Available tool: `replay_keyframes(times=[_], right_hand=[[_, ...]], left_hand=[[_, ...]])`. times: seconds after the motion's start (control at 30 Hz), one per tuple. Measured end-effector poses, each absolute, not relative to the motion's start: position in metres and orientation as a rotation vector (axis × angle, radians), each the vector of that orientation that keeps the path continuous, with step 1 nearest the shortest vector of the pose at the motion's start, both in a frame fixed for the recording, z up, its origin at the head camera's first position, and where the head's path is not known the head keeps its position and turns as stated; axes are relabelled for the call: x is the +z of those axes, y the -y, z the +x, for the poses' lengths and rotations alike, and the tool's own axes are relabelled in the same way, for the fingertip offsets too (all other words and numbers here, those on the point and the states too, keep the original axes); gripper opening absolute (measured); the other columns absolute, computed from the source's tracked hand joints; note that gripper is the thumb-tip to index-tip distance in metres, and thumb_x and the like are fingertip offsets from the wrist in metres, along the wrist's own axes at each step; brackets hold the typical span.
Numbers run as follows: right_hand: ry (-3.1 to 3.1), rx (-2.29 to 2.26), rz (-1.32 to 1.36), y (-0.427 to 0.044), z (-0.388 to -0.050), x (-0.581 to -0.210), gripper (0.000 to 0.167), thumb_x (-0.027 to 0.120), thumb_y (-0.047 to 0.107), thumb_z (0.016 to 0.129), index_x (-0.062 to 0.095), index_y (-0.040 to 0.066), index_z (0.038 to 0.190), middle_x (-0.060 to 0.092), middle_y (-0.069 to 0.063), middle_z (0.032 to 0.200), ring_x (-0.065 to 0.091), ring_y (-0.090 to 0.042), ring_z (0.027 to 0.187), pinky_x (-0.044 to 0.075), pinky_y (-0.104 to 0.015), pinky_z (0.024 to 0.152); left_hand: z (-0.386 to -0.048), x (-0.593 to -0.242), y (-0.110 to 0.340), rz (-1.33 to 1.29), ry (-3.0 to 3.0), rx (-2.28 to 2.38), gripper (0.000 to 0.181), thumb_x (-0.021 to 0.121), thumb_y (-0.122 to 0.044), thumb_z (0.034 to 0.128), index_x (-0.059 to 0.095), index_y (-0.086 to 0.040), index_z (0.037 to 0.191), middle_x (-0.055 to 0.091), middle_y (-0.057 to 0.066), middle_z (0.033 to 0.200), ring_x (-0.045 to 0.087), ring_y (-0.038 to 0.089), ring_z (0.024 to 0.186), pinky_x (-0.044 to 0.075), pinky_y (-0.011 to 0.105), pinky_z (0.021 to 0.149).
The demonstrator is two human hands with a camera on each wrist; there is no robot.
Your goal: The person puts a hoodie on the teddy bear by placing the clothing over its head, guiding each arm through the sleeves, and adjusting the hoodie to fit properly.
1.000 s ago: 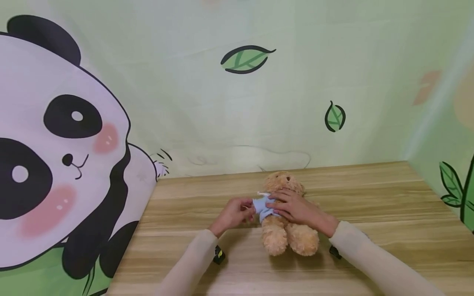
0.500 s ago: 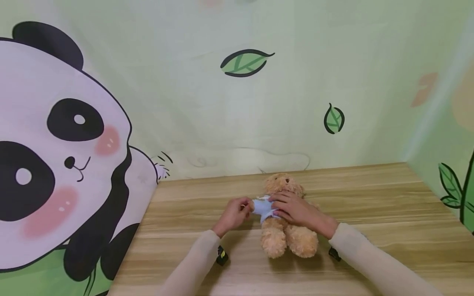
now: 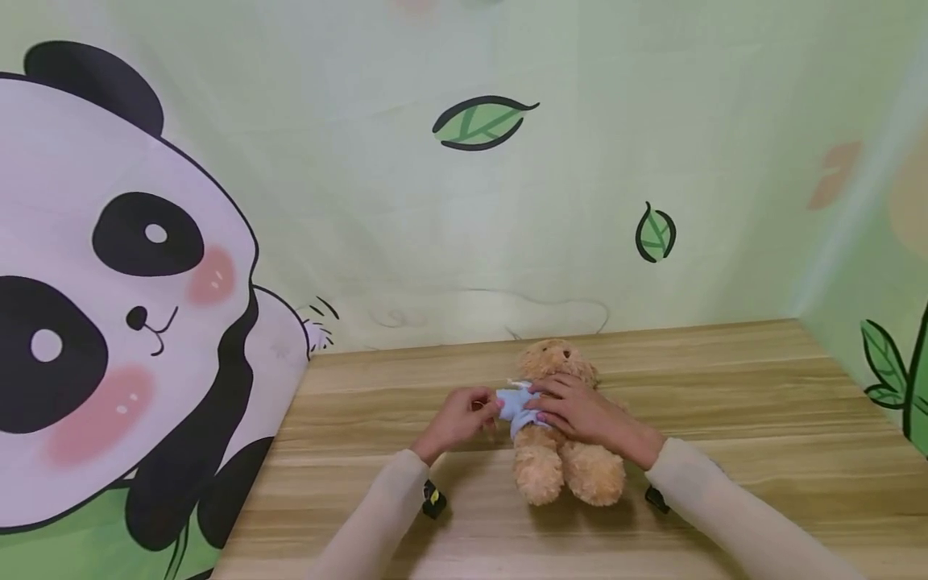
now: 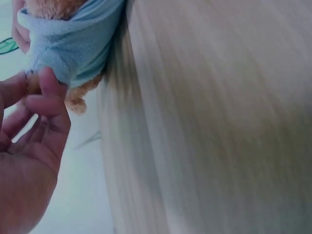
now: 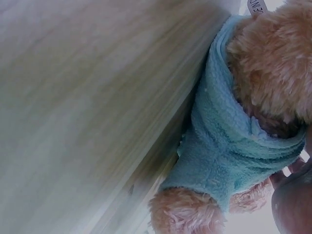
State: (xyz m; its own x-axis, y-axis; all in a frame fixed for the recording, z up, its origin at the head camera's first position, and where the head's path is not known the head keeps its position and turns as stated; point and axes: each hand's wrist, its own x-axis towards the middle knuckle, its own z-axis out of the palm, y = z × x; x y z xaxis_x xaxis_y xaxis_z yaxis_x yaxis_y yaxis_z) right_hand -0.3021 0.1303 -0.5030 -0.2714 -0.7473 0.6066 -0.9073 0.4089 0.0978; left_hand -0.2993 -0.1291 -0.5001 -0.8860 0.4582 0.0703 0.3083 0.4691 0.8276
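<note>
A light brown teddy bear (image 3: pixel 538 475) in a light blue shirt (image 3: pixel 511 401) lies on its back on the wooden table. My left hand (image 3: pixel 458 419) is at the end of the bear's sleeve, on the left side. In the left wrist view, thumb and fingers of the left hand (image 4: pixel 34 141) pinch a bit of brown paw at the cuff of the blue shirt (image 4: pixel 73 44). My right hand (image 3: pixel 583 411) rests across the bear's chest, fingers extended over the shirt and covering part of it. The right wrist view shows the shirt (image 5: pixel 214 141) below the furry head (image 5: pixel 273 63).
Light wood grain covers the table (image 3: pixel 725 419), which meets a pale green cloth backdrop (image 3: pixel 348 201) at the rear. A large printed panda (image 3: pixel 196 354) fills the left side. A small printed tag (image 5: pixel 257 6) sticks out by the bear's head.
The left fingers keep working at the sleeve's end: half a second ago more brown paw showed there than now. The right hand stays on the bear's chest.
</note>
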Motion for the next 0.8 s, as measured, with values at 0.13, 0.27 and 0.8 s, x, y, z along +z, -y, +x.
replay_keyframes(times=[0.13,0.27,0.8], right_hand=[[2.051,0.355,1.392,-0.13,-0.303,-0.503,0.034,0.043,0.03,0.105,0.072,0.013,0.106,0.068,-0.012,0.113,0.062,-0.03,0.104,0.051,-0.045,0.089],[2.031,0.395,1.399,-0.127,-0.305,-0.504,0.028,0.048,0.029,0.104,0.07,0.012,0.1,0.068,-0.013,0.112,0.062,-0.03,0.103,0.05,-0.046,0.089],[2.389,0.79,1.036,-0.156,-0.285,-0.48,0.028,0.069,0.013,0.091,0.068,0.009,0.118,0.064,-0.015,0.125,0.058,-0.034,0.118,0.05,-0.052,0.093]], left_hand=[[-0.302,-0.504,0.132,0.686,-2.495,1.47,0.021,0.056,-0.017,0.1003,0.068,-0.002,0.091,0.069,0.022,0.076,0.067,0.039,0.072,0.047,0.023,0.054],[-0.303,-0.506,0.134,0.698,-2.579,1.477,0.018,0.057,-0.01,0.0989,0.07,0.002,0.095,0.068,0.021,0.076,0.064,0.026,0.066,0.047,0.021,0.055],[-0.298,-0.502,0.13,0.762,-2.845,1.339,0.032,0.052,0.004,0.0922,0.063,-0.005,0.121,0.07,0.015,0.105,0.068,0.023,0.084,0.054,0.024,0.068]])
